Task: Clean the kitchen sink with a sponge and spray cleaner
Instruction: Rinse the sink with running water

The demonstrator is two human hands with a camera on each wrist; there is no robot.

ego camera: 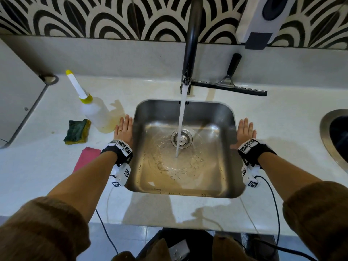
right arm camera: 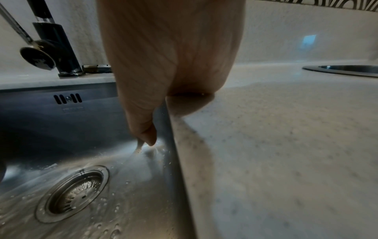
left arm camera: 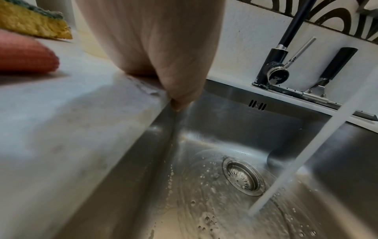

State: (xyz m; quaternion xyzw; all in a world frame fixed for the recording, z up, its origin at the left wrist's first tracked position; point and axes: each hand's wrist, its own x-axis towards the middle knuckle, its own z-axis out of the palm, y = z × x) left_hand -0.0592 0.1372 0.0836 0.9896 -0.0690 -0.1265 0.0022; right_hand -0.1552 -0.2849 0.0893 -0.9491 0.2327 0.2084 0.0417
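Observation:
A steel sink sits in the white counter, with water running from the black tap onto its floor near the drain. My left hand lies flat on the counter at the sink's left rim, thumb hanging over the edge. My right hand lies flat at the right rim, thumb down inside the sink. Both hold nothing. A green and yellow sponge and a translucent cleaner bottle with a yellow-tipped nozzle stand left of the left hand.
A pink cloth lies by my left forearm. A squeegee rests behind the sink beside the tap base. A second round basin sits at the far right. A white dispenser hangs on the patterned wall.

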